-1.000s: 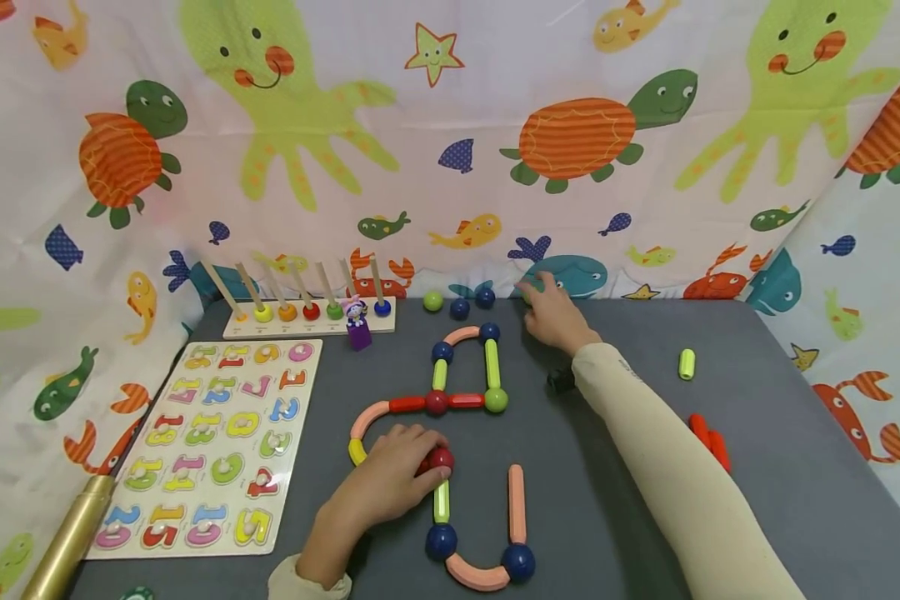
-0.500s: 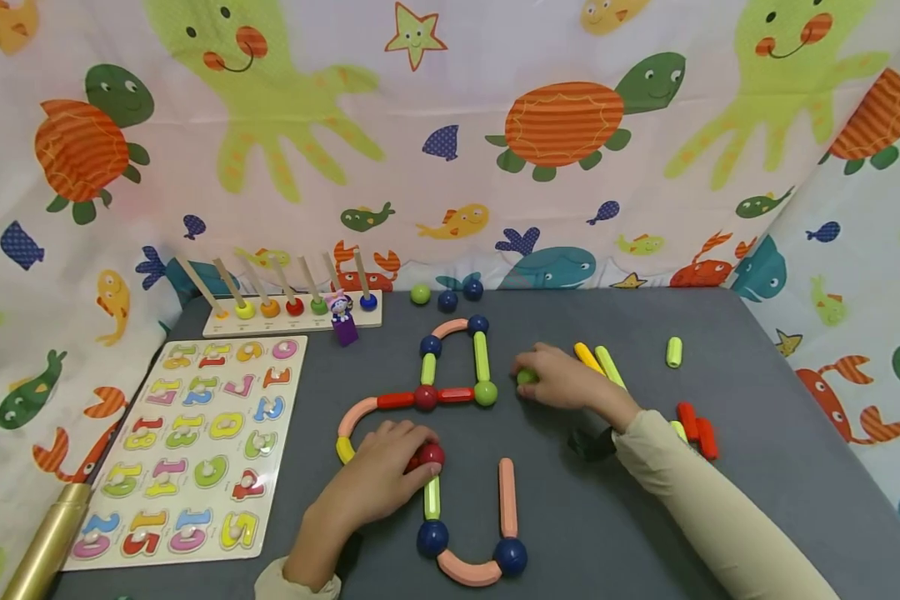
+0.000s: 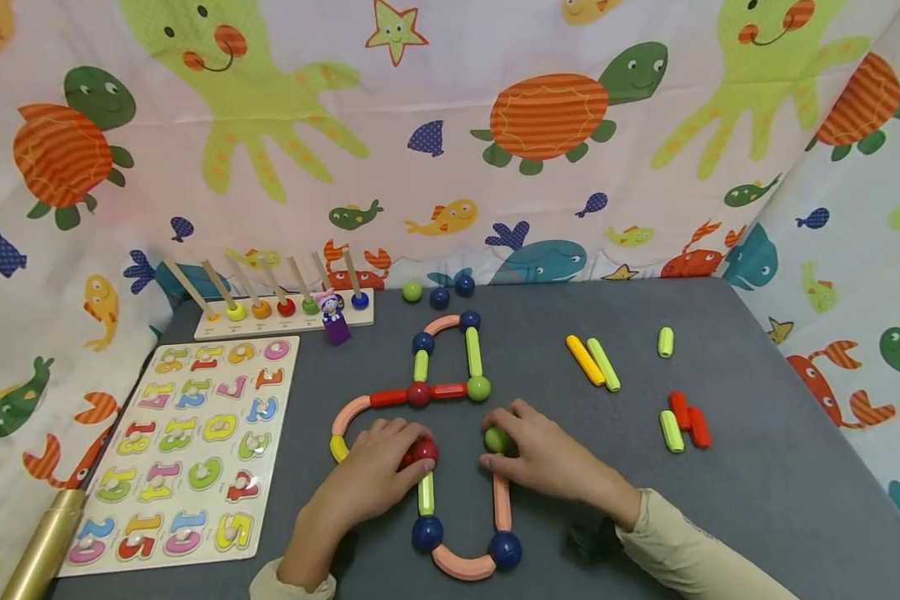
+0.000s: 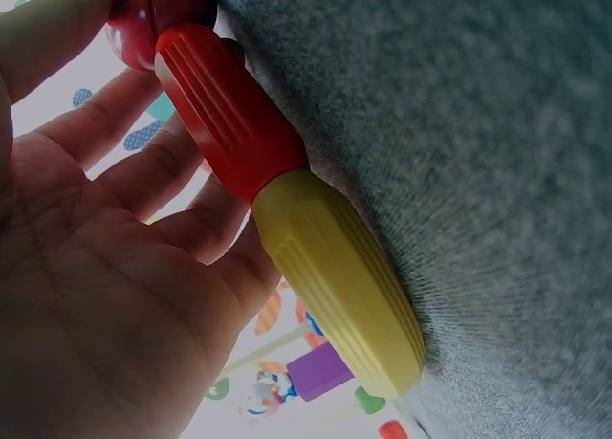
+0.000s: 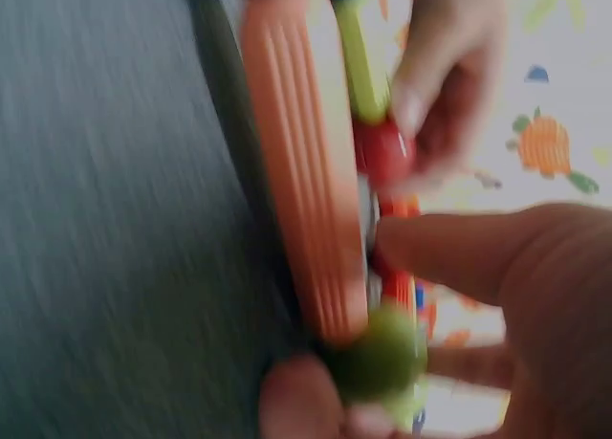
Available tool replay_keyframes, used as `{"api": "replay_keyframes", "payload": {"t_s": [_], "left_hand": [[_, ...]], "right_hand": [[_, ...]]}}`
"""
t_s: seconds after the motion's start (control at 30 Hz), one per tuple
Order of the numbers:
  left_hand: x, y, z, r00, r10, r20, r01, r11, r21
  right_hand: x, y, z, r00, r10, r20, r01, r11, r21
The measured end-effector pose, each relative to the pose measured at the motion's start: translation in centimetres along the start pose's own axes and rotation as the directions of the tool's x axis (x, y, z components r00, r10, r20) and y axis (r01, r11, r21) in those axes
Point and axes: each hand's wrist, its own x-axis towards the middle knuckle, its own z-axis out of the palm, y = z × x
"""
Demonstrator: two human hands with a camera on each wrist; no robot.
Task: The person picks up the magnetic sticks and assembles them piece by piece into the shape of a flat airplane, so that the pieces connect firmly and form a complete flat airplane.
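My left hand [image 3: 371, 471] grips a red ball [image 3: 426, 451] between thumb and fingers; a red stick [image 4: 234, 114] and a yellow curved stick [image 4: 339, 281] run from it beneath the palm. From that ball a light green stick [image 3: 426, 496] leads to a blue ball [image 3: 427, 533], a curved pink stick [image 3: 463, 567] and another blue ball [image 3: 506, 550]. My right hand [image 3: 547, 450] pinches a green ball [image 3: 497, 440] at the far end of a straight pink stick [image 3: 502, 504]. In the blurred right wrist view, ball and stick appear to touch.
Farther back, more joined sticks form a loop around a green ball [image 3: 478, 388]. Loose yellow [image 3: 585, 360], light green [image 3: 603, 364] and red sticks [image 3: 677, 410] lie right. A number puzzle board [image 3: 257, 508] lies left; a peg stacker [image 3: 210, 329] and figurine [image 3: 333, 321] stand behind it.
My right hand has come from the table's back edge toward me, bringing the green ball to the pink stick's end. My left hand keeps its grip on the red ball.
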Motion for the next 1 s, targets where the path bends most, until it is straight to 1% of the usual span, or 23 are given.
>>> {"api": "replay_keyframes", "payload": {"t_s": [0.07,0.1,0.17,0.23,0.3,0.47,0.57,0.63,0.7,0.87,1.0], "left_hand": [[-0.1,0.1,0.0,1.000,0.001,-0.006,-0.001,1.000,-0.002],[-0.2,0.1,-0.1,1.000,-0.001,-0.008,0.001,1.000,-0.004],[-0.3,0.2,-0.1,1.000,-0.005,-0.011,0.005,1.000,-0.007],[-0.3,0.3,-0.2,1.000,-0.008,-0.012,0.007,1.000,-0.016],[-0.4,0.4,-0.3,1.000,-0.010,-0.012,0.009,1.000,-0.025],[-0.4,0.5,-0.3,1.000,-0.007,-0.008,0.006,1.000,-0.021],[-0.4,0.5,-0.2,1.000,-0.006,-0.010,0.006,1.000,-0.019],[-0.4,0.5,-0.2,1.000,-0.006,-0.013,0.005,1.000,-0.019],[-0.4,0.4,-0.2,1.000,-0.006,-0.015,0.006,1.000,-0.021],[-0.3,0.2,-0.1,1.000,0.001,-0.015,-0.002,1.000,-0.020],[-0.3,0.1,-0.1,1.000,0.006,-0.013,-0.007,1.000,-0.014]], "right_hand": [[-0.3,-1.4,0.6,0.997,0.074,-0.019,-0.074,0.996,-0.042],[-0.4,-1.9,0.9,0.995,0.094,-0.032,-0.096,0.993,-0.064],[-0.6,-2.5,1.4,0.991,0.119,-0.061,-0.124,0.988,-0.090],[-0.6,-2.5,1.8,0.989,0.113,-0.093,-0.121,0.988,-0.092],[-0.6,-2.5,1.9,0.987,0.111,-0.121,-0.119,0.991,-0.066],[-0.9,-2.1,1.7,0.976,0.151,-0.159,-0.140,0.987,0.079],[-1.0,-2.1,1.7,0.970,0.169,-0.175,-0.149,0.981,0.120],[-0.9,-2.1,1.9,0.969,0.170,-0.178,-0.150,0.981,0.121],[-0.8,-2.1,2.0,0.972,0.156,-0.177,-0.140,0.985,0.099],[-0.4,-2.0,2.5,0.980,0.101,-0.172,-0.098,0.995,0.026],[-0.3,-2.0,2.5,0.985,0.068,-0.160,-0.067,0.998,0.012]]}}
